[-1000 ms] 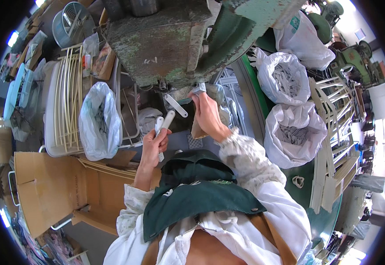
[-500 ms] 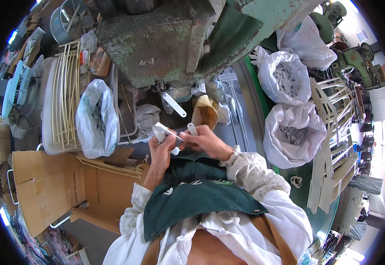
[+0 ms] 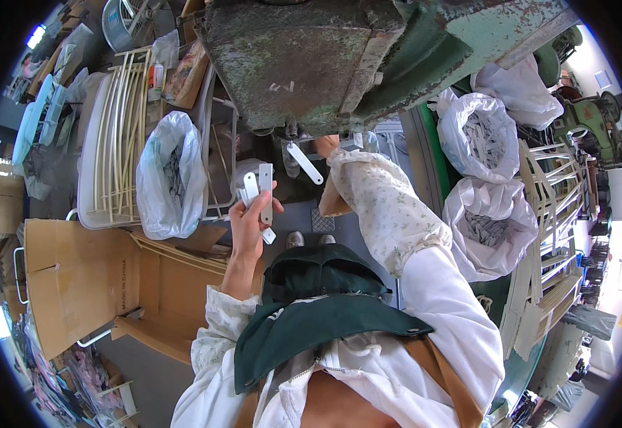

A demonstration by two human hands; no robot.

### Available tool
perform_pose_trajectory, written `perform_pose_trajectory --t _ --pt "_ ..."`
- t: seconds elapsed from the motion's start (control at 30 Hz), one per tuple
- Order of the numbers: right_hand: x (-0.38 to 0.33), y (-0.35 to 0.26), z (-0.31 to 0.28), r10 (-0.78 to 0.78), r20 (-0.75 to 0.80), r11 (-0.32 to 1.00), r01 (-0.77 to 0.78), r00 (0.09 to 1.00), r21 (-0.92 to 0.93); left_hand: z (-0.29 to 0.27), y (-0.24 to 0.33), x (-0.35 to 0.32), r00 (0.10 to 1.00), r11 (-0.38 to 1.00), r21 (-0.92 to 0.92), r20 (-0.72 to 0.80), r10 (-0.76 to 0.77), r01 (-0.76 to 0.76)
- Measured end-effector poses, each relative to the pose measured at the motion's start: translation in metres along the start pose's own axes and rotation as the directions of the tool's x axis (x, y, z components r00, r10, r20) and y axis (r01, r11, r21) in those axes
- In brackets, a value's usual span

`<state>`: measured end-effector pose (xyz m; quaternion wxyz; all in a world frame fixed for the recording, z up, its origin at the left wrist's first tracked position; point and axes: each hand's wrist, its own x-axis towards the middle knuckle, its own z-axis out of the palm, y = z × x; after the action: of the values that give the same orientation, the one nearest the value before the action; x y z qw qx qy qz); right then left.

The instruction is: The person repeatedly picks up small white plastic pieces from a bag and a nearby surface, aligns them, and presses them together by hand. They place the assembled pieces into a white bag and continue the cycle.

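My left hand (image 3: 248, 232) is closed around several flat white strips (image 3: 264, 192) with rounded ends and small holes, which fan out above and below the fingers. My right hand (image 3: 326, 145) reaches forward under the front of a worn green machine (image 3: 296, 71). Its fingers are hidden there, so what they touch cannot be made out. Just left of that hand, another white strip (image 3: 305, 164) with a hole at its end slants out from beneath the machine's head. A tan bag or pouch (image 3: 334, 200) shows partly behind my right sleeve.
A white sack (image 3: 172, 178) with grey pieces stands at left beside a rack of pale rods (image 3: 116, 135). An open cardboard box (image 3: 82, 285) is nearer me. At right are two sacks of strips (image 3: 478, 132), (image 3: 489, 228) and stacked long pale slats (image 3: 550, 250).
My hands have come apart. The right has moved forward under the machine; the left keeps the strips, now held more upright. The whole view has shifted slightly.
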<state>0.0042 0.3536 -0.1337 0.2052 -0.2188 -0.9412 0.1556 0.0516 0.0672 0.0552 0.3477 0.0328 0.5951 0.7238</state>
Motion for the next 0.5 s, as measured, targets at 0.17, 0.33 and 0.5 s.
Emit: perform_pose_trajectory --t 0.17,0.33,0.5 --pt "-0.005 0.011 -0.005 -0.051 -0.059 0.994 0.056 0.997 0.092 0.011 0.011 0.017 0.998 0.997 0.063 0.057 0.029 -0.033" --pt "-0.020 -0.047 -0.098 -0.047 0.079 0.572 -0.038 0.996 0.819 -0.001 0.010 0.029 0.999 0.997 0.067 0.032 0.020 -0.022" --pt "-0.033 -0.099 -0.201 0.042 0.292 0.281 -0.291 0.956 0.914 0.005 0.016 0.036 0.994 0.999 0.038 0.108 0.009 -0.013"
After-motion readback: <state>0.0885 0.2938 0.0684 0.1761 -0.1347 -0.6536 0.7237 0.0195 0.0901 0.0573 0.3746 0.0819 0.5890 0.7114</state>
